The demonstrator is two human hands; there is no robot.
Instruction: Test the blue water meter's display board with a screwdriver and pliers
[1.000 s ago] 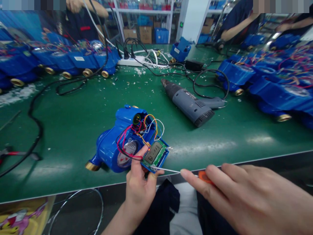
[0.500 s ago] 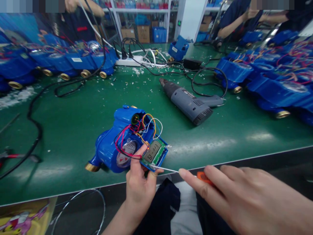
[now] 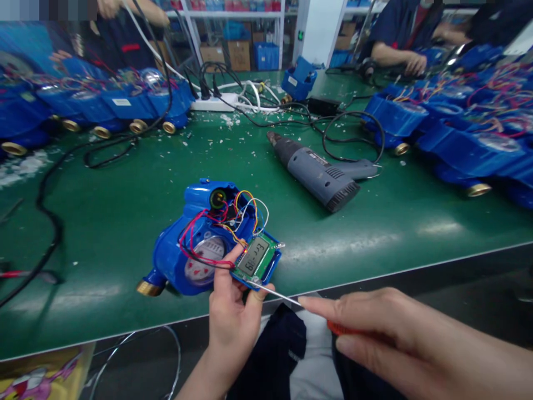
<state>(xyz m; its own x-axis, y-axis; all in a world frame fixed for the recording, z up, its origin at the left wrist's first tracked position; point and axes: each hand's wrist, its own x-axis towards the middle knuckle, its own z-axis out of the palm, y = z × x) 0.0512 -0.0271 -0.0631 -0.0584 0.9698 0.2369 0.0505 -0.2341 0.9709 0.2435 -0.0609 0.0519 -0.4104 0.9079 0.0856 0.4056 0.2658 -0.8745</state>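
Note:
A blue water meter (image 3: 183, 250) with brass fittings lies near the front edge of the green table (image 3: 125, 211). Coloured wires run from it to a small green circuit board with an LCD display (image 3: 255, 261). My left hand (image 3: 233, 311) pinches that board between thumb and fingers. My right hand (image 3: 395, 344) is closed around an orange-handled screwdriver (image 3: 333, 325), forefinger stretched along the shaft. The thin metal tip touches the board's lower edge.
A grey heat gun (image 3: 318, 175) with a black cord lies behind the meter. Rows of blue meters stand at the left (image 3: 116, 105) and right (image 3: 466, 150). A white power strip (image 3: 216, 103) and cables sit at the back. Other people work beyond.
The view has shifted so that the meter and board sit slightly more to the left and lower. My right hand has turned and now covers more of the orange handle.

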